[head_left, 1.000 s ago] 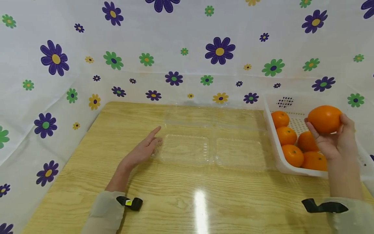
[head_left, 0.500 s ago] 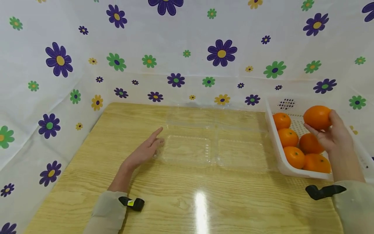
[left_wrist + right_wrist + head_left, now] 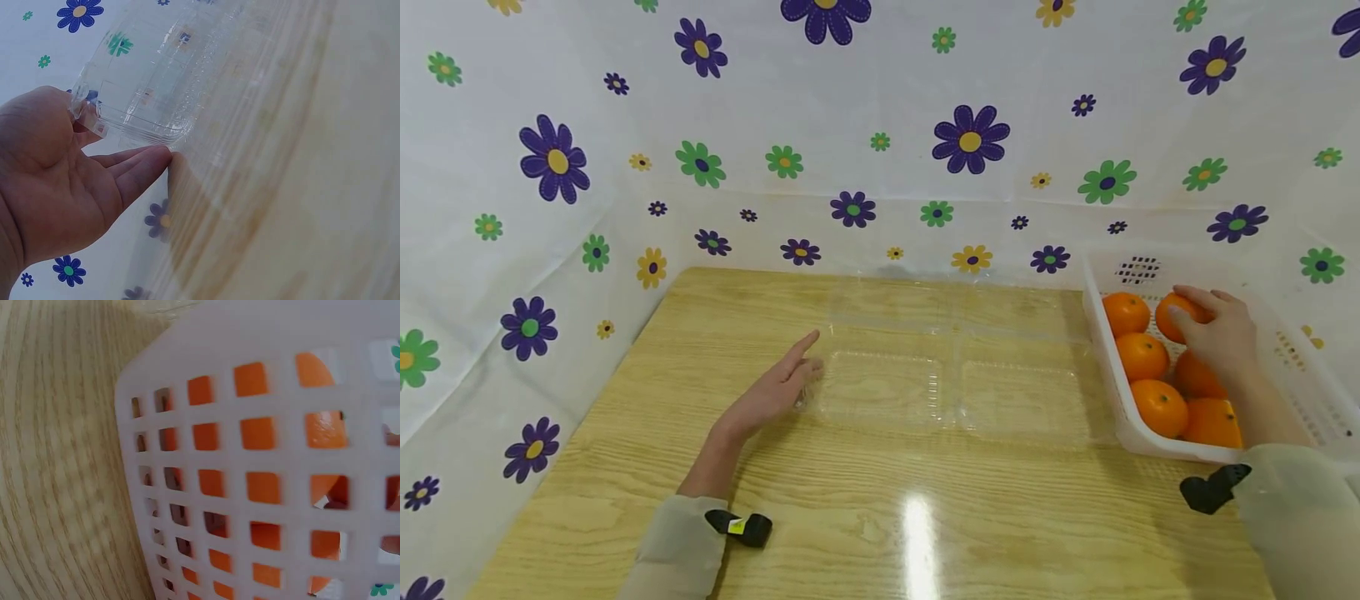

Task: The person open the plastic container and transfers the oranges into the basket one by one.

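Note:
My right hand (image 3: 1225, 332) reaches into the white plastic basket (image 3: 1105, 367) and grips an orange (image 3: 1172, 317) near the basket's back, thumb and fingers round it. Through the basket's holes in the right wrist view, more oranges (image 3: 256, 434) show. At the table's middle my left hand (image 3: 771, 396) rests against the left side of a clear plastic box (image 3: 880, 387), index finger straight. In the left wrist view its fingers (image 3: 140, 172) lie extended at the box's corner, and the thumb is partly behind the clear edge.
A second clear box (image 3: 1022, 400) stands right beside the first, both with clear lids laid back behind them. Several oranges (image 3: 1157, 408) fill the basket's left part. A flower-print cloth (image 3: 880, 167) hangs behind the wooden table (image 3: 850, 508).
My right hand has lowered the orange from above the basket down into it, moving left and turning palm down. The left hand keeps its place at the box.

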The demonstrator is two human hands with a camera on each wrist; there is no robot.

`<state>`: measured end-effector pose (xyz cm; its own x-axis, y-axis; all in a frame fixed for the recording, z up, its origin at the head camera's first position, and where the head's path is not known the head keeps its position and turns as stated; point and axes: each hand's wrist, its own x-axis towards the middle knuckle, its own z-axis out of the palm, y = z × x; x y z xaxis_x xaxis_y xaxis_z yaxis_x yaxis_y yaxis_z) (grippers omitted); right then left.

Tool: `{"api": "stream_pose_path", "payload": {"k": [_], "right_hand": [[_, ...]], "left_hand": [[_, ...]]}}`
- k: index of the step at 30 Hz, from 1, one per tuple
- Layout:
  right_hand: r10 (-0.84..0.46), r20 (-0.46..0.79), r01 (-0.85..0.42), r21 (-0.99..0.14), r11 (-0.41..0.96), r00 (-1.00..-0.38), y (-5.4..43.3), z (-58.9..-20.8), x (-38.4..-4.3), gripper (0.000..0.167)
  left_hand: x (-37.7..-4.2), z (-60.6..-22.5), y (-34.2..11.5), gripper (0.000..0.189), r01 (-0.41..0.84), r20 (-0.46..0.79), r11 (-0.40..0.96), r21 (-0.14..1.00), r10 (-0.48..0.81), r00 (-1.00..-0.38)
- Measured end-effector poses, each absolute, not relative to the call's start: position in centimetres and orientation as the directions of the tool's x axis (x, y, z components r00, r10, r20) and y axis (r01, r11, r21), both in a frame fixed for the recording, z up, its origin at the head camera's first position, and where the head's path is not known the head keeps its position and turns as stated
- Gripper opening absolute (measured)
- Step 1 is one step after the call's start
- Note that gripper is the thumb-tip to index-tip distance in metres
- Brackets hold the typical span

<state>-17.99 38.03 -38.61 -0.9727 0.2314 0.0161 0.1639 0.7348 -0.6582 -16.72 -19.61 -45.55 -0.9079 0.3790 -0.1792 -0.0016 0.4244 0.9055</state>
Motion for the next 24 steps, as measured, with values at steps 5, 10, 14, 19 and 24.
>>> {"api": "stream_pose_path", "payload": {"k": [5, 10, 14, 19, 24], "right_hand": [[0.158, 0.045, 0.111, -0.527, 0.843, -0.986, 37.3, -39.1, -18.2, 0.053], [0.135, 0.055, 0.104, -0.384, 0.917, -0.989, 37.2, -39.7, -18.2, 0.050], [0.154, 0.038, 0.135, -0.307, 0.942, -0.987, 37.1, -40.0, -18.1, 0.048], [0.144, 0.005, 0.137, -0.273, 0.952, -0.990, 37.0, -40.1, -18.3, 0.047], [0.105, -0.011, 0.104, -0.268, 0.958, -0.994, 37.0, -40.2, -18.8, 0.047]], "left_hand": [[-16.6, -45.5, -19.3, 0.058, -0.009, -0.187, 0.433, 0.902, 0.370, -0.910], [-16.7, -45.4, -19.1, 0.057, -0.007, -0.185, 0.435, 0.900, 0.369, -0.911], [-16.8, -45.3, -19.1, 0.057, 0.007, -0.178, 0.439, 0.898, 0.377, -0.909], [-16.9, -45.4, -19.2, 0.057, -0.002, -0.187, 0.443, 0.897, 0.373, -0.909], [-16.8, -45.6, -19.5, 0.059, -0.012, -0.195, 0.451, 0.893, 0.363, -0.911]]}}
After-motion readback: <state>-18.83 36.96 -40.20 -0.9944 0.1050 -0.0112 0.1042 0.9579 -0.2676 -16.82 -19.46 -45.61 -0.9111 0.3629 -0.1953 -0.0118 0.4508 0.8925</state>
